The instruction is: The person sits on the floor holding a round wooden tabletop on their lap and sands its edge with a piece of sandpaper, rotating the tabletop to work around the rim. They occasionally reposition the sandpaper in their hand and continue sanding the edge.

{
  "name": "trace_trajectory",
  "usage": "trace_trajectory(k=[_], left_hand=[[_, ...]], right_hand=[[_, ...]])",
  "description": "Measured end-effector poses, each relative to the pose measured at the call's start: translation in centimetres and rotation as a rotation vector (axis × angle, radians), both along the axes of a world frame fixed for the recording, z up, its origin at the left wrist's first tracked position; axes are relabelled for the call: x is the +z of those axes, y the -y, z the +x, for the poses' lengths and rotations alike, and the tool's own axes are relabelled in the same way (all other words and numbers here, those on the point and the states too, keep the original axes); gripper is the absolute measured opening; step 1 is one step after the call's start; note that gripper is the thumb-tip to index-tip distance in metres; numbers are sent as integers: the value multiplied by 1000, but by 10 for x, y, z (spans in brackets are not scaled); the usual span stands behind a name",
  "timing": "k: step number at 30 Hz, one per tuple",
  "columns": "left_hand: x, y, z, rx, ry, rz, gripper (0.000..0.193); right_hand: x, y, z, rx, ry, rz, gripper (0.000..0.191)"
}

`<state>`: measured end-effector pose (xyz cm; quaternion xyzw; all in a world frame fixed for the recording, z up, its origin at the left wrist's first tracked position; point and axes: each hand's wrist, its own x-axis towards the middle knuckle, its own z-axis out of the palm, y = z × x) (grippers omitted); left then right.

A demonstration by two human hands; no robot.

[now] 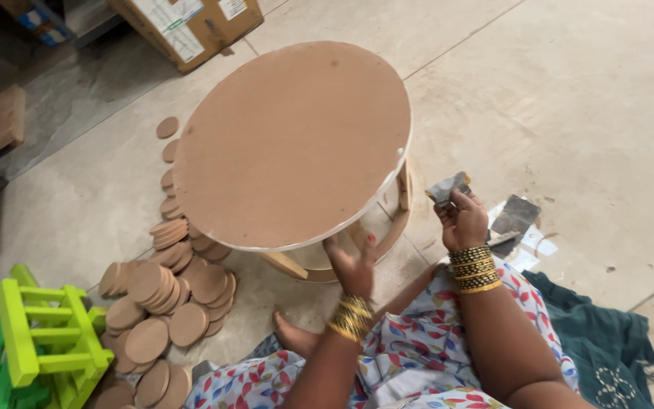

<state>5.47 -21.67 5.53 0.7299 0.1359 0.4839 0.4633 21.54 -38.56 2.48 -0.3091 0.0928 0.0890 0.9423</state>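
Observation:
A round brown table (291, 144) with a pale edge and wooden legs stands on the floor in front of me. My left hand (351, 265) rests against its near rim, fingers spread. My right hand (459, 220) is raised to the right of the table and grips a small grey piece of sandpaper (448, 187). Both wrists carry several gold bangles.
Several brown wooden discs (162, 299) lie heaped on the floor at the left. A bright green wooden frame (43, 333) sits at the lower left. A cardboard box (191, 23) stands at the top. More grey sheets (515, 216) lie right of my hand, and dark green cloth (607, 341) beyond.

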Motion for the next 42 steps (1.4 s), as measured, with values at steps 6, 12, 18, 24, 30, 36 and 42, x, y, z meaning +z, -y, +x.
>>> trace_trajectory(k=[6, 12, 18, 24, 30, 36, 42], left_hand=[[4, -25, 64, -150, 198, -303, 56], [-21, -48, 59, 31, -102, 452, 36], [-43, -41, 4, -150, -23, 46, 57], [-49, -42, -81, -447, -268, 165, 35], [-77, -92, -45, -627, -59, -130, 49], [-97, -151, -21, -300, 73, -88, 32], [-86, -141, -17, -209, 70, -146, 36]], right_hand=[[3, 5, -1, -18, -61, -7, 11], [0, -3, 2, 7, -50, -17, 11], [3, 0, 2, -76, -35, -5, 10], [20, 8, -1, -207, -23, 1, 13], [16, 12, -1, -263, -11, -52, 10], [14, -5, -15, -376, 276, -330, 13], [55, -36, -31, -514, 692, -678, 17]])
